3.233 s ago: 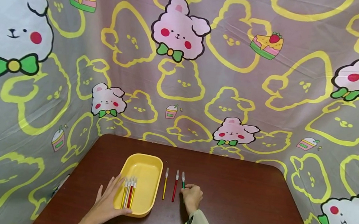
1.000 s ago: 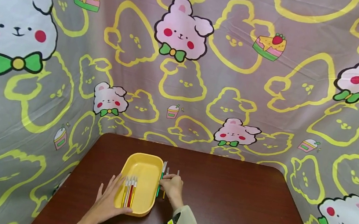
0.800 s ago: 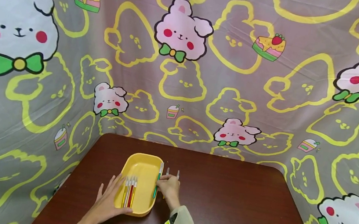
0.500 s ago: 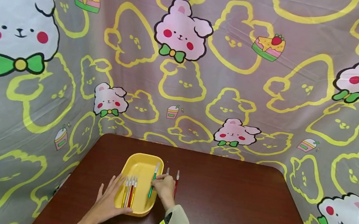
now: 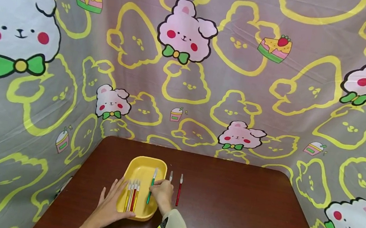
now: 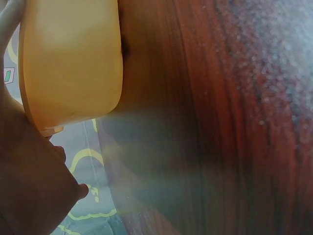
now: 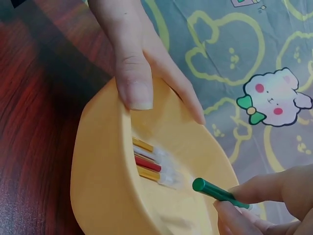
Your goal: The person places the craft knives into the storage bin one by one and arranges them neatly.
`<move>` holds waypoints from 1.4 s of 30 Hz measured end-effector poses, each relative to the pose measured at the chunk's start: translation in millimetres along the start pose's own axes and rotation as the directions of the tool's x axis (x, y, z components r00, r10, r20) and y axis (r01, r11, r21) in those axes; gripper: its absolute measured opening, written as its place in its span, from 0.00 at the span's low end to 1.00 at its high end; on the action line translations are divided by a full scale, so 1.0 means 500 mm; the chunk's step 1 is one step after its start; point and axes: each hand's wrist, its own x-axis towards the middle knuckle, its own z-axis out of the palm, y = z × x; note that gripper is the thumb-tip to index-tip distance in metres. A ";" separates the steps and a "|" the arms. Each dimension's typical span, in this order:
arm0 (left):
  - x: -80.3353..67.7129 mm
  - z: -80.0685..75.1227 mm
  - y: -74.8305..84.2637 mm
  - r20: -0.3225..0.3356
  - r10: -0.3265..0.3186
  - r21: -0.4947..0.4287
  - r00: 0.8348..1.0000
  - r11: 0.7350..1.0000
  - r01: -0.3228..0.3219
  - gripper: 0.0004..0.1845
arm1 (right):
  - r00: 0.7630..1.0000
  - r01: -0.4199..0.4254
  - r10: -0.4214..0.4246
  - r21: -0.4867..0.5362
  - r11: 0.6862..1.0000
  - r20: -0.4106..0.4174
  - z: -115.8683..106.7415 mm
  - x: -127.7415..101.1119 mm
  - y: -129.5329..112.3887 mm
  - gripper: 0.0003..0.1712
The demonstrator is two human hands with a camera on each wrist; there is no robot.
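Right wrist view: right hand [image 7: 288,193] pinches the green-handled tool [image 7: 215,191], left hand [image 7: 133,44] grips the yellow tray [image 7: 100,171]; slack fingers, I fear, could drop the tool askew.

Left hand [image 5: 108,204]: fingers [image 5: 118,187] straight, splayed; thumb [image 5: 125,214] set wide. Right hand [image 5: 163,194]: thumb and forefinger [image 5: 159,182] in pinch.

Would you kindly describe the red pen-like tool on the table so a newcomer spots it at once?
On the dark table, find the yellow tray, then look to its right, past the right hand. There lies a slim red tool, its pale end pointing away from the person. Unlike the red one inside the tray, it rests outside; unlike its partly hidden neighbour, it shows whole.
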 end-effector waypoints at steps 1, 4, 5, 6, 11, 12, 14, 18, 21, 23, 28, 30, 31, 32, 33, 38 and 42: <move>0.000 0.000 0.000 0.002 -0.003 0.000 1.000 1.000 0.003 0.68 | 1.000 0.001 -0.001 0.000 1.000 -0.003 0.003 0.000 0.000 0.07; 0.001 -0.001 -0.001 0.007 -0.012 0.003 1.000 1.000 0.012 0.68 | 1.000 0.016 -0.016 -0.013 1.000 -0.018 0.009 -0.002 -0.001 0.08; 0.001 -0.001 -0.001 0.006 -0.012 0.004 1.000 1.000 0.012 0.68 | 0.999 0.024 -0.024 -0.020 1.000 -0.021 0.011 -0.003 -0.002 0.08; 0.001 -0.001 -0.002 0.005 -0.011 0.006 1.000 1.000 0.011 0.68 | 0.999 0.030 -0.031 -0.026 0.999 -0.026 0.013 -0.004 -0.002 0.08; 0.000 0.002 -0.003 -0.010 0.002 -0.006 1.000 1.000 -0.002 0.67 | 0.997 0.067 -0.069 -0.036 0.997 -0.036 0.020 -0.010 -0.008 0.09; 0.000 0.004 -0.003 -0.014 0.004 -0.008 1.000 1.000 -0.004 0.67 | 0.997 0.070 -0.071 -0.027 0.997 -0.032 0.021 -0.012 -0.009 0.09; -0.002 0.005 -0.003 -0.022 0.007 -0.012 1.000 1.000 -0.007 0.67 | 0.997 0.078 -0.078 -0.018 0.997 -0.027 0.026 -0.015 -0.009 0.09; -0.006 0.005 -0.003 -0.036 0.014 -0.011 0.999 1.000 -0.014 0.66 | 0.996 0.085 -0.085 -0.034 0.996 -0.012 0.036 -0.021 -0.004 0.09; -0.007 0.005 -0.003 -0.032 0.014 -0.010 0.999 1.000 -0.014 0.66 | 0.996 0.084 -0.085 -0.054 0.995 -0.006 0.044 -0.024 0.002 0.09; -0.005 0.005 -0.002 -0.024 0.012 -0.007 1.000 1.000 -0.012 0.66 | 0.997 0.080 -0.081 -0.054 0.995 -0.002 0.049 -0.025 0.004 0.09; -0.001 0.004 0.001 -0.003 -0.003 -0.018 1.000 1.000 0.003 0.67 | 0.998 0.059 -0.058 -0.048 0.997 0.008 0.062 -0.027 0.012 0.09; 0.000 0.004 0.002 0.007 -0.011 -0.028 1.000 1.000 0.012 0.67 | 0.999 0.050 -0.050 -0.046 0.998 0.013 0.069 -0.028 0.016 0.09; 0.000 0.003 0.003 0.012 -0.015 -0.034 1.000 0.999 0.016 0.67 | 0.999 0.044 -0.043 -0.043 0.998 0.016 0.072 -0.028 0.017 0.09; 0.001 0.002 0.003 0.015 -0.017 -0.038 1.000 0.999 0.017 0.67 | 0.999 0.045 -0.044 -0.044 0.998 0.017 0.076 -0.027 0.019 0.09; 0.001 0.001 0.003 0.016 -0.017 -0.040 1.000 0.999 0.018 0.67 | 0.999 0.047 -0.046 -0.044 0.998 0.017 0.079 -0.027 0.020 0.09; 0.002 0.000 0.001 0.012 -0.019 -0.036 1.000 0.999 0.019 0.67 | 0.997 0.077 -0.077 -0.084 0.994 0.007 0.088 -0.028 0.018 0.09; 0.002 0.003 -0.004 -0.007 -0.007 -0.031 1.000 0.999 0.006 0.68 | 0.996 0.084 -0.083 -0.088 0.993 0.020 0.092 -0.034 0.016 0.09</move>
